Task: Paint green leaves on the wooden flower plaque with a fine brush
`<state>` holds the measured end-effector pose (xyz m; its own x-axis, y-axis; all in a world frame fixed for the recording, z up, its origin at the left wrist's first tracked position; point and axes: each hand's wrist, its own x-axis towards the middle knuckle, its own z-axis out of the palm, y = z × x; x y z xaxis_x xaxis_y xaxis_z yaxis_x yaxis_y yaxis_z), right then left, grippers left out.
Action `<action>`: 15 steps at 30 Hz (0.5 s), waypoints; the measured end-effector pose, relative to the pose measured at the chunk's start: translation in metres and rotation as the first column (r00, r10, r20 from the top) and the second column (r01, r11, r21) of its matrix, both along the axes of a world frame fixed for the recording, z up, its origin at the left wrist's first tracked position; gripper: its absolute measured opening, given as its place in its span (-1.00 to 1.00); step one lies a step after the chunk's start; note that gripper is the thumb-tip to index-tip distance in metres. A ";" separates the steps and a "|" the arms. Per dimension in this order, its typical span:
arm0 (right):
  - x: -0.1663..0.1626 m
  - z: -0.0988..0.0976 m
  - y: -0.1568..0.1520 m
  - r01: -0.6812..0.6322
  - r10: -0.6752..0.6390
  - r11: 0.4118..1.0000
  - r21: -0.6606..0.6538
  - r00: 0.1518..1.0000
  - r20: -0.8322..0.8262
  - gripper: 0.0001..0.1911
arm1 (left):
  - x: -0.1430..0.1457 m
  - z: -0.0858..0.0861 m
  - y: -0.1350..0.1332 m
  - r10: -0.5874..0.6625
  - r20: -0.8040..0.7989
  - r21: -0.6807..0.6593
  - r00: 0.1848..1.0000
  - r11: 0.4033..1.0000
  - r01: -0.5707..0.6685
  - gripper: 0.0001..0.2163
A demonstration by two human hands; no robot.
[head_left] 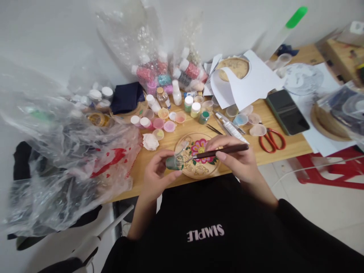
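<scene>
My left hand (159,172) is closed around a small clear plastic cup (172,163) with green stuff in it, tilted toward the right. Between the fingers of my right hand (234,157) is a palette knife with a dark wooden handle (224,151); its thin metal end reaches to the cup's mouth. Beneath both hands lies a round wooden plaque (196,172) bearing a pink flower (201,148), green leaves and gold outlines. Part of the plaque is hidden by my hands and the cup.
Small cups and jars of colour (170,126) stand behind the plaque. Tweezers (214,129), a white tube (234,131), red-handled scissors (272,141) and a phone (287,112) lie to the right. Crumpled plastic bags (71,170) cover the left side; bags of bottles (150,72) stand by the wall.
</scene>
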<state>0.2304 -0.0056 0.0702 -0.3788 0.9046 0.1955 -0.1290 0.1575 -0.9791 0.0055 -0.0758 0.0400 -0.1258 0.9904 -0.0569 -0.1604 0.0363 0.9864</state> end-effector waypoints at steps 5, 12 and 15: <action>-0.002 0.003 0.001 -0.028 0.024 0.997 0.076 0.998 0.056 -0.88 | 0.002 0.006 0.000 0.009 -0.076 0.027 0.997 1.000 -0.007 -0.63; -0.014 -0.007 0.005 0.097 -0.087 0.979 -0.182 0.994 0.063 -0.78 | 0.005 0.007 -0.001 0.033 -0.032 -0.058 0.999 0.998 -0.035 -0.63; -0.018 -0.014 0.008 0.116 -0.109 0.938 -0.326 0.993 0.039 -0.69 | 0.006 0.005 0.000 0.041 -0.011 -0.077 0.999 0.996 -0.041 -0.62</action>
